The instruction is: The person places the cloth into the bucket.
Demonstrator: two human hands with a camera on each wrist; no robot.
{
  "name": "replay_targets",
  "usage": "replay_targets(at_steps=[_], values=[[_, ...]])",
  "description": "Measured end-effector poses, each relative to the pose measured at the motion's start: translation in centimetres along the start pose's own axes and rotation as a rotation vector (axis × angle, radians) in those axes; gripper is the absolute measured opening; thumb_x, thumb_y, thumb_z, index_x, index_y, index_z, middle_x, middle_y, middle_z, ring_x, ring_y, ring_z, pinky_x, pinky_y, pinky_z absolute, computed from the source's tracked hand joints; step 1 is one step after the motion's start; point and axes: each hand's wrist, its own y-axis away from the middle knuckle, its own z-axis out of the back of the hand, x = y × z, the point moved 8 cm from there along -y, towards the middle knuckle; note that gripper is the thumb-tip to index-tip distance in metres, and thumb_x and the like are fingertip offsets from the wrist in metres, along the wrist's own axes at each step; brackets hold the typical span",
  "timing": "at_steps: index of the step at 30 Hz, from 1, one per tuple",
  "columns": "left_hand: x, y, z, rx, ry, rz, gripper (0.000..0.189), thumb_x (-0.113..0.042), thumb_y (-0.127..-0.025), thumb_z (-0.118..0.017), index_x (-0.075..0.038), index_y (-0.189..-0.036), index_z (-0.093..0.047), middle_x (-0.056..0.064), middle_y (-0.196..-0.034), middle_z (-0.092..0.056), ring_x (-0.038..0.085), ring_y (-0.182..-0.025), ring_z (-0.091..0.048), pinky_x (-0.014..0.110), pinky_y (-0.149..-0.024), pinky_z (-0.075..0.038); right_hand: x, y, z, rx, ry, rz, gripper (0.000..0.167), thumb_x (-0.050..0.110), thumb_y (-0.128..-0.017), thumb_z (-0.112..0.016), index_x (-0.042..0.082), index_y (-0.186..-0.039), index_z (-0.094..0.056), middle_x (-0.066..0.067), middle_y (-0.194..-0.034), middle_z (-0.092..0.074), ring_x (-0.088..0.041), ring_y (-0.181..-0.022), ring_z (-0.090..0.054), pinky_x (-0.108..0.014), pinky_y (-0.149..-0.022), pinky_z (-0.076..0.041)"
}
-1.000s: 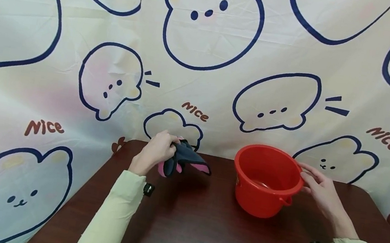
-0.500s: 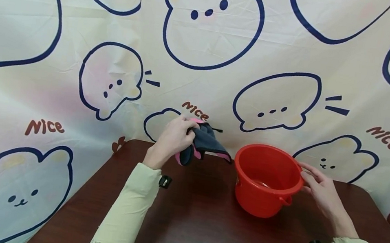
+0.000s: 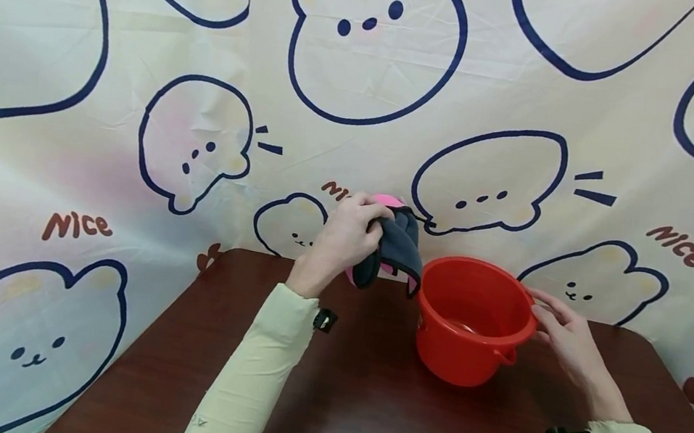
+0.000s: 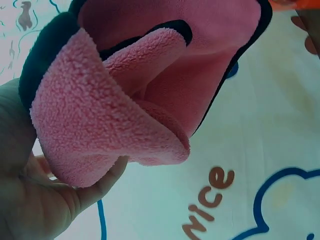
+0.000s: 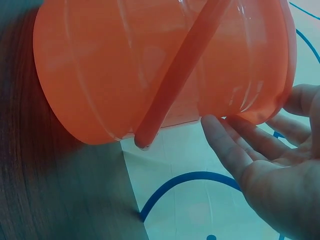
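My left hand (image 3: 347, 235) grips a cleaning cloth (image 3: 399, 242), dark grey on one face and pink on the other, edged in black. It hangs folded in the air beside the left rim of a red bucket (image 3: 460, 356). In the left wrist view the fluffy pink face of the cloth (image 4: 95, 110) bunches above the thumb. My right hand (image 3: 570, 341) rests its fingers against the right side of the bucket at the rim. From the right wrist view, those loosely extended fingers (image 5: 260, 137) meet the bucket wall below the lip.
The bucket stands upright on a dark brown wooden table (image 3: 361, 408). Its red handle (image 5: 175, 75) hangs down along the outside. A pale curtain (image 3: 355, 152) with cartoon outlines stands right behind the table's back edge.
My left hand has lifted the cloth and carried it rightward, from over the table's left part to beside the bucket rim. The right hand and bucket have stayed in place.
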Motion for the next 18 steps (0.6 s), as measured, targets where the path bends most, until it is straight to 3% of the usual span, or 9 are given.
replay_targets(at_steps=[11,18], values=[[-3.0,-1.0,-1.4,-0.095,0.138,-0.108,0.022,-0.006,-0.095,-0.057,-0.012,-0.107,-0.075,0.009,-0.113,-0.063,0.020,-0.102,-0.059,0.026,-0.090,-0.055,0.1,0.1,0.0,-0.008,0.002,0.000,0.063,0.050,-0.101,-0.043,0.019,-0.154,-0.032,-0.019,-0.152,-0.040,0.009,-0.102,-0.062,-0.023,-0.083,-0.057],[-4.7,-1.8,-4.2,-0.042,0.163,-0.061,0.023,-0.011,-0.097,-0.057,-0.018,-0.110,-0.075,0.006,-0.117,-0.063,0.017,-0.105,-0.060,0.021,-0.093,-0.053,0.0,0.0,-0.2,0.001,-0.010,-0.008,0.063,0.051,-0.100,-0.043,0.020,-0.154,-0.031,-0.019,-0.152,-0.040,0.009,-0.102,-0.062,-0.025,-0.084,-0.057]])
